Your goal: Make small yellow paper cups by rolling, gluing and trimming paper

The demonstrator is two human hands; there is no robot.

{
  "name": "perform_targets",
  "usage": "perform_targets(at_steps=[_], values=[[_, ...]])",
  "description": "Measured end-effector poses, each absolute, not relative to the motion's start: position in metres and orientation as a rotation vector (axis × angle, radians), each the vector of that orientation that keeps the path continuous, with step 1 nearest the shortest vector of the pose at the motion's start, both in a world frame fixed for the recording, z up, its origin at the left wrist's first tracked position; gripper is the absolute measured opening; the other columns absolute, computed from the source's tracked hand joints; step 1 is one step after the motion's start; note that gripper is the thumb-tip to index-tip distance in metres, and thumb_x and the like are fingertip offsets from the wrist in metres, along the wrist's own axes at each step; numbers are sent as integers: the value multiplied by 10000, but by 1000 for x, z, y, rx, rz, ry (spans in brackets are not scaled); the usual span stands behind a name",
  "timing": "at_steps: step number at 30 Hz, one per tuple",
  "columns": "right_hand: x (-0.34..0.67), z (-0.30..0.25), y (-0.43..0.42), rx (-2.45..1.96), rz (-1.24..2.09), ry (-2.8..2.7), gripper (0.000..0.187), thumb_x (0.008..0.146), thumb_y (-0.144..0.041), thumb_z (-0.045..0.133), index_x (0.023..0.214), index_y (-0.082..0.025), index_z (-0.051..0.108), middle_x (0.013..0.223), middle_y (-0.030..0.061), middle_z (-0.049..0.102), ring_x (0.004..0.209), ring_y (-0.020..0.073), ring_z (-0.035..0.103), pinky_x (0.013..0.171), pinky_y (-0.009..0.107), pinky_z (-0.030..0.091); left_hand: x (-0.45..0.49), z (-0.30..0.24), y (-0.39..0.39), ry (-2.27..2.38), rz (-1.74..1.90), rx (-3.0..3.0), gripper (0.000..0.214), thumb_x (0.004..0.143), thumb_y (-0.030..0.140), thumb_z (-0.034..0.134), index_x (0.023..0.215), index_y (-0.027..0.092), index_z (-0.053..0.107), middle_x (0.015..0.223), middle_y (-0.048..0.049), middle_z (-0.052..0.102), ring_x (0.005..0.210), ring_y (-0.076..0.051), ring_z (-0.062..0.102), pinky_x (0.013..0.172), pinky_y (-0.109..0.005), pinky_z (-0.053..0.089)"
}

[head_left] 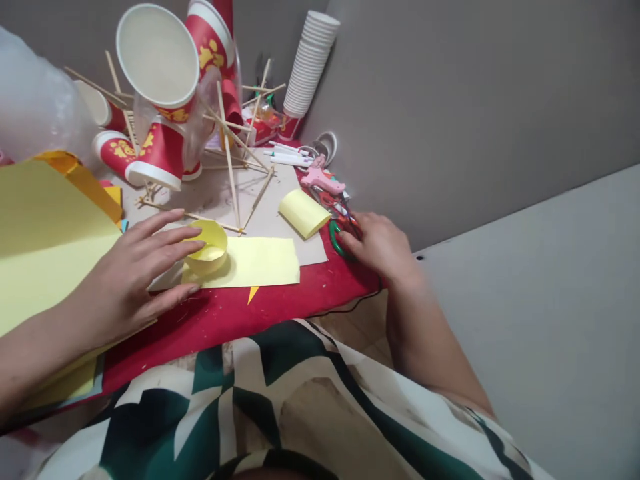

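My left hand (145,267) is spread over the left side of a small yellow paper ring (207,250), fingertips against its rim, not closed round it. The ring stands on a flat yellow paper strip (265,260). At the table's right edge my right hand (377,243) is closed at a pair of scissors with a green handle (336,240); the fingers partly hide the tool. A curled yellow paper piece (304,213) lies just left of the scissors. Large yellow paper sheets (45,233) lie under and behind my left forearm.
A wooden stick frame (230,160) with red paper cups (163,150) stands behind the ring. A pink glue gun (323,179) lies beside pens (290,157). A tall stack of white cups (311,63) leans near the grey wall (450,120). A red cloth (200,327) covers the table.
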State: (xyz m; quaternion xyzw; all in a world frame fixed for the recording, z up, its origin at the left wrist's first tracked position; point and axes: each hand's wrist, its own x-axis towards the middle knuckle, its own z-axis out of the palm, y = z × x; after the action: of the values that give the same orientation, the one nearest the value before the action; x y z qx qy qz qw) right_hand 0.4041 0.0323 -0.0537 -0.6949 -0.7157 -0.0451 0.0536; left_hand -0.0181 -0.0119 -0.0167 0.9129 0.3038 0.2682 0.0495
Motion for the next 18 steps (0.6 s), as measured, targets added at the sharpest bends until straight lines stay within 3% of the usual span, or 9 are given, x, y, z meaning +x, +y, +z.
perform_targets(at_steps=[5, 8, 12, 15, 18], values=[[404, -52, 33, -2221, -59, -2200, 351, 932, -388, 518, 1139, -166, 692, 1154, 167, 726, 1033, 326, 660, 717, 366, 471, -20, -26, -3, 929, 755, 2784, 348, 906, 275, 676, 1246, 257, 607, 1372, -114, 653, 1448, -360, 455, 1153, -557, 442], [404, -48, 37, -2254, -70, -2136, 410, 961, -425, 480, 1219, -174, 676, 1185, 159, 719, 1059, 331, 662, 736, 374, 487, -19, -28, 0, 899, 753, 2773, 233, 889, 243, 680, 1119, 240, 645, 1329, -109, 679, 1424, -356, 485, 1128, -543, 463], [401, -37, 61, -2254, -120, -2062, 490, 978, -439, 453, 1315, -138, 642, 1258, 191, 690, 1135, 351, 646, 859, 412, 514, -14, -23, 3, 884, 741, 2706, 83, 866, 190, 671, 926, 243, 693, 1284, -60, 712, 1390, -339, 526, 1126, -514, 469], [394, -27, 92, -2219, -170, -2047, 552, 1002, -405, 412, 1437, -90, 542, 1442, 222, 576, 1306, 357, 552, 1034, 444, 460, -9, -12, 1, 951, 808, 2527, 53, 858, 210, 689, 842, 250, 719, 1205, -38, 745, 1349, -313, 566, 1124, -469, 481], [385, -24, 123, -2214, -131, -2093, 539, 994, -419, 455, 1425, -112, 559, 1432, 216, 589, 1293, 363, 561, 1030, 449, 465, -10, -2, -6, 1130, 930, 2175, 52, 833, 285, 758, 784, 269, 746, 1160, -5, 759, 1321, -279, 587, 1154, -416, 449]])
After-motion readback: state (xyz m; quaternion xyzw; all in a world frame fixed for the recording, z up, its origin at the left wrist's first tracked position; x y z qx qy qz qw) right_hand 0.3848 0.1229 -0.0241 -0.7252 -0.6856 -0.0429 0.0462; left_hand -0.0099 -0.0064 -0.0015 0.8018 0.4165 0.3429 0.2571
